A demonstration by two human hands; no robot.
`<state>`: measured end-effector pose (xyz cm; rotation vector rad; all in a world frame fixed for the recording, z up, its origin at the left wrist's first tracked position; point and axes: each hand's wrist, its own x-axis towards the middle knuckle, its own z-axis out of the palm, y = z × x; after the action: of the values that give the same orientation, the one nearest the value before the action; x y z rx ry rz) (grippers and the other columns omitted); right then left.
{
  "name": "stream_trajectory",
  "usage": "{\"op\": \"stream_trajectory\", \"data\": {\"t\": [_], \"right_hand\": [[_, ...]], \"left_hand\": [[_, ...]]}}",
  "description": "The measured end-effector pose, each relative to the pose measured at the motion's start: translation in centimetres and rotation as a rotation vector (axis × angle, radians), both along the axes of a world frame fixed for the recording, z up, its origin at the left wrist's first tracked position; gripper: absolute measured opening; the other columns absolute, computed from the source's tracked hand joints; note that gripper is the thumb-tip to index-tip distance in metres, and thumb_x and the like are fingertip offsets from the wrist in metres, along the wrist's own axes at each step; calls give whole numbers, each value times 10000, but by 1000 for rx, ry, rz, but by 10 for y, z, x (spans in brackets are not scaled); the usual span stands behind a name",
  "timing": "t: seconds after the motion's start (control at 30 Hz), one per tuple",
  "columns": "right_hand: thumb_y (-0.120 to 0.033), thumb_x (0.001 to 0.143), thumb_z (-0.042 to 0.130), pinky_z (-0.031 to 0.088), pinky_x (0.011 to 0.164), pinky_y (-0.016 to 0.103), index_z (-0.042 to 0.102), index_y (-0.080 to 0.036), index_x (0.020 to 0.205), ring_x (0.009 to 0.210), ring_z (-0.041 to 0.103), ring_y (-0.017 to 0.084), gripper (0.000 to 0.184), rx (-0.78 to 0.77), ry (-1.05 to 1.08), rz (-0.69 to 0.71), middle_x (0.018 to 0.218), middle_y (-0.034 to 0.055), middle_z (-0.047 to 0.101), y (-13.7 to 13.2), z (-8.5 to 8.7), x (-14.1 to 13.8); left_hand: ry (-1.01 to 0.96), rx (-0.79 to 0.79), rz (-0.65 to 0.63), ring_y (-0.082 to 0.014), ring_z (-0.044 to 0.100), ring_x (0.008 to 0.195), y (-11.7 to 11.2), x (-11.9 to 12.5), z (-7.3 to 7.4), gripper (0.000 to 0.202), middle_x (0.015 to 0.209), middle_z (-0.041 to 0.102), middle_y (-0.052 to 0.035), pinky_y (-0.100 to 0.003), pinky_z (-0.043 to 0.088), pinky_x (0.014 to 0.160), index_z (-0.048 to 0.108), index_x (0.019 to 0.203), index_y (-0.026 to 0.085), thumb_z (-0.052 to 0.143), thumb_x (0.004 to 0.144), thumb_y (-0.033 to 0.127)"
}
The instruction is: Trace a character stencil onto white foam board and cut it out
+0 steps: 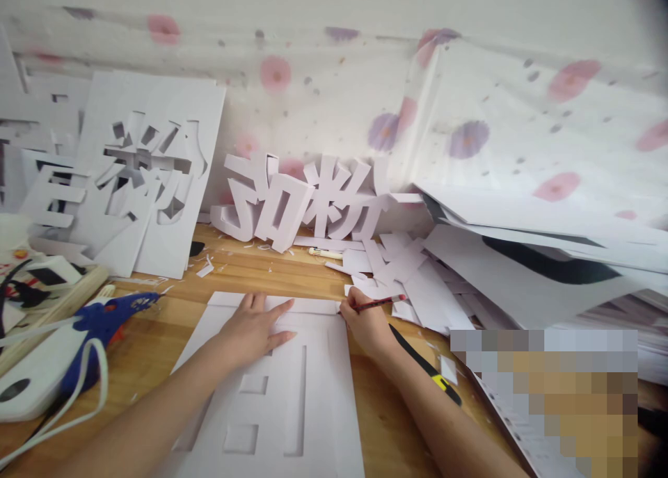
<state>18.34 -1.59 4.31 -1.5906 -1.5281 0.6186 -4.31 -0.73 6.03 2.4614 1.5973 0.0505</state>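
A white foam board (334, 394) with several rectangular openings cut through it lies on the wooden table. My left hand (253, 328) rests flat on its upper part with the fingers spread, pressing on a narrow white strip (313, 306) along the board's far edge. My right hand (368, 321) grips a red and dark pencil (383, 302), its tip at the strip's right end. Beside my right forearm lies a black and yellow utility knife (425, 363), partly hidden by the arm.
Standing white cut-out characters (326, 200) lean near the wall. Cut boards (203, 172) stand at left. A blue glue gun (112, 318) with a white cord lies at left. White scraps (417, 276) and stacked sheets (522, 269) fill the right. A pixelated patch covers the lower right.
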Motion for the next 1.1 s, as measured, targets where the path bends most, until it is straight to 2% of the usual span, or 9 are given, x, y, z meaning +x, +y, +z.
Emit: {"op": "stream_trajectory", "data": {"t": [0.17,0.33,0.5,0.7,0.93,1.1], "right_hand": [[-208,747,498,286,448,226,366,-217,571,443,402,101,220,-26,90,-17,451,-85,389,6,-9,5],[-360,858,506,397,480,219,481,-164,677,456,463,71,268,-33,208,-42,530,-81,448,15,-24,9],[-351,832,460,384,470,239,377,-232,647,449,478,115,235,40,228,-46,467,-78,446,8,-15,1],[-408,844,425,387,524,239,416,-248,769,516,514,119,176,84,182,104,667,-40,593,-7,3,-20],[-393,878,388,414,490,219,437,-263,840,467,527,118,144,-29,197,362,528,-70,542,-21,8,-33],[-390,891,382,436,540,229,433,-255,824,542,587,122,159,-62,201,389,579,-53,582,-22,3,-31]], "left_hand": [[-2,13,-1,-351,380,1117,0,0,0,632,1155,474,-138,-411,321,894,367,1339,308,360,789,620],[-5,44,-19,-342,386,1107,1,-2,-5,625,1172,468,-124,-413,301,914,368,1337,319,360,791,622],[8,57,-26,-359,357,1137,3,-3,-8,627,1182,459,-129,-421,299,915,352,1344,320,343,797,627],[29,73,-41,-332,400,1074,4,-2,-7,631,1098,481,-118,-402,323,892,354,1343,323,330,797,639],[19,30,-20,-325,396,1060,3,0,-1,652,1101,467,-128,-410,318,901,363,1338,316,352,779,650],[30,0,-9,-329,385,1092,4,1,1,659,1126,471,-135,-415,314,914,351,1346,306,345,780,644]]}}
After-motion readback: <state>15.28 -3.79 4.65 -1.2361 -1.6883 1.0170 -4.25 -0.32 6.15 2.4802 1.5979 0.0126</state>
